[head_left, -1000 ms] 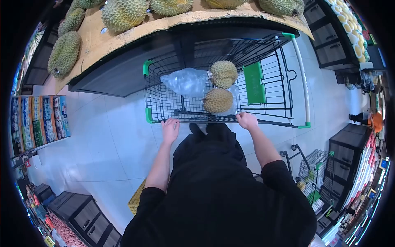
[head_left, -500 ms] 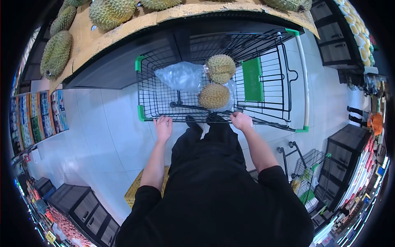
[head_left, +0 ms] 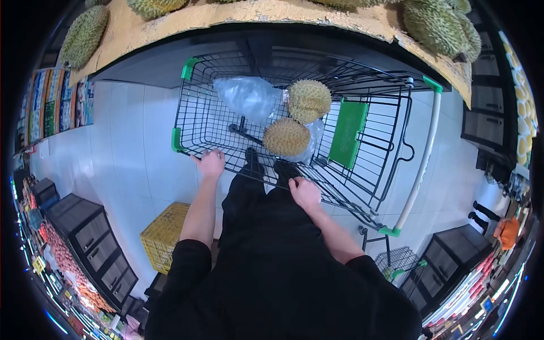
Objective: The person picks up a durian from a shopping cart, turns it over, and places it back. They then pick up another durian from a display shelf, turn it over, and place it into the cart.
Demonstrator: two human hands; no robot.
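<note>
1. Both hands are clamped on the cart. The left hand is curled over the near rim wire just beside a green corner guard, and the right hand is closed on the same rim further along.
2. One cart is held, black wire with green corners and a white handle off on the right side.
3. Two durians are counted inside it. The near durian sits between the two hands, just past the rim. The far durian is right behind it, looks like touching.
4. One clear bag is bunched up beside the far durian, on the left-hand side.
5. One green flap is seen to the right of the durians.
6. Further out, a display shelf with more durians is just past the cart. They're cut off at the edge, so the count can't be told.
7. One yellow crate sits on the floor by the left arm, and one smaller cart is at lower right.
</note>
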